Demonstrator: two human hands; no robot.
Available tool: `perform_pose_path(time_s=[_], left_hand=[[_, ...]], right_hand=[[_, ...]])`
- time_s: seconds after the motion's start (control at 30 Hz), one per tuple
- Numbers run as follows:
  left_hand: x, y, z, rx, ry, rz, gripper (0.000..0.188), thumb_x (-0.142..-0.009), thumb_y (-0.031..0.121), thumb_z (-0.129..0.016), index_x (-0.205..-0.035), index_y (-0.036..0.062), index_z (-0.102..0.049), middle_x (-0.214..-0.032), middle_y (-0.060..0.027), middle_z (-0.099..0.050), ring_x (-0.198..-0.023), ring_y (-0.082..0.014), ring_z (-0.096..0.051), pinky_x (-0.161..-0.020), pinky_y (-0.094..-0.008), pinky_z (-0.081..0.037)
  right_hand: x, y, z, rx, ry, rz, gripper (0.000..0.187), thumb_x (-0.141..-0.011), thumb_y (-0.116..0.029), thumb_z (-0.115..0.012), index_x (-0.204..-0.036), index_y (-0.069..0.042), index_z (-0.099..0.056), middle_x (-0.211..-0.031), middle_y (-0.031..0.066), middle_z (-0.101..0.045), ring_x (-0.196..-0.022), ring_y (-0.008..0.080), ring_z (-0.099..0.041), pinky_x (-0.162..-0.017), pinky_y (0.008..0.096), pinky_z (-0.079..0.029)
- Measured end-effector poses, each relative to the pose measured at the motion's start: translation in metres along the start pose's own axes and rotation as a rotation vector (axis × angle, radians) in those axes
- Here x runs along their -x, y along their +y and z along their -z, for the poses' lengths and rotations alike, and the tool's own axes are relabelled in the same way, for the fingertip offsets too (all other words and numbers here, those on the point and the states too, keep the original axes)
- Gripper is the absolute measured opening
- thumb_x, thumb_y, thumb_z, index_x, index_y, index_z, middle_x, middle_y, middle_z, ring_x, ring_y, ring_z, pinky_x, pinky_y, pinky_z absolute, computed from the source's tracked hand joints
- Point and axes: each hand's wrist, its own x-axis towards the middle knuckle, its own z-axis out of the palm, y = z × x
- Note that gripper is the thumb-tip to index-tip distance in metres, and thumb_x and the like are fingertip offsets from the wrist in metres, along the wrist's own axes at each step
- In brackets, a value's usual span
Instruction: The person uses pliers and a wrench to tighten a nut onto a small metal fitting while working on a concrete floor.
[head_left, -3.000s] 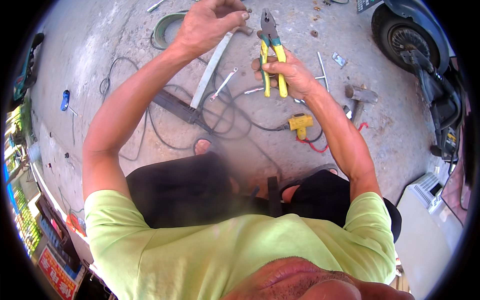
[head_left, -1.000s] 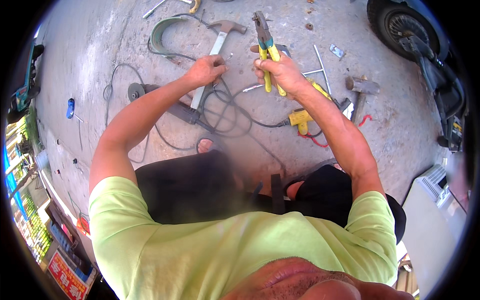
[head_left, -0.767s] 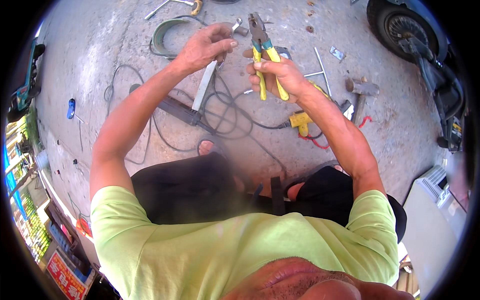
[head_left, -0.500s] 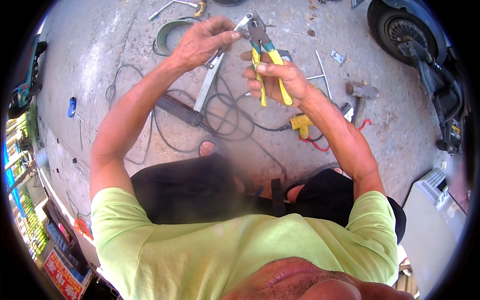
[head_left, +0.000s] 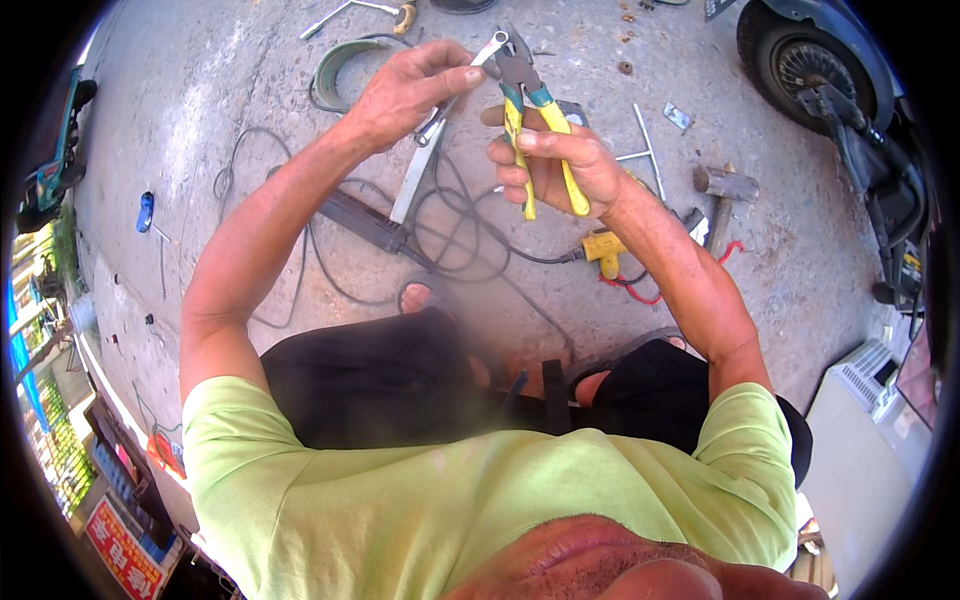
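Pliers with yellow-and-teal handles, at the top centre of the frame, sit in the grip of the right hand, fingers around the spread handles. The left hand has its grip closed on a ring wrench, its upper end beside the pliers' head; I cannot tell whether they touch. Beyond, on the concrete floor, lie a pale-handled hammer, a dark power tool and, right of centre, a yellow connector.
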Motion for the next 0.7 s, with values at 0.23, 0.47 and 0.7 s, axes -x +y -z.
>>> perform_pose_path(time_s=[0.23,0.47,0.7], left_hand=[[0.000,-0.005,0.002,0.113,-0.016,0.018,0.027,-0.100,0.028,-0.065,-0.108,0.0020,-0.063,-0.079,-0.0016,-0.061,-0.069,-0.0086,-0.057,-0.064,-0.0241,-0.045],[-0.001,-0.008,0.005,0.317,-0.107,-0.020,0.024,-0.102,0.029,-0.064,-0.108,0.0057,-0.061,-0.077,-0.0019,-0.062,-0.062,-0.0081,-0.055,-0.055,-0.0213,-0.042],[0.001,-0.006,-0.004,0.380,-0.045,-0.001,0.021,-0.102,0.028,-0.063,-0.109,0.0081,-0.062,-0.077,-0.0014,-0.061,-0.058,-0.0082,-0.052,-0.052,-0.0217,-0.041]], right_hand=[[0.000,0.000,-0.005,-0.003,-0.003,-0.004,0.057,-0.095,-0.026,-0.064,-0.145,-0.004,-0.045,-0.104,0.0057,-0.057,-0.087,0.0150,-0.055,-0.077,0.0353,-0.048],[0.001,0.001,-0.005,0.000,-0.013,-0.003,0.057,-0.095,-0.025,-0.064,-0.145,-0.004,-0.045,-0.106,0.0070,-0.058,-0.087,0.0160,-0.056,-0.078,0.0362,-0.049],[-0.001,0.002,-0.009,0.096,0.041,0.053,0.055,-0.096,-0.021,-0.061,-0.145,-0.003,-0.044,-0.108,0.0080,-0.057,-0.089,0.0164,-0.056,-0.079,0.0373,-0.048]])
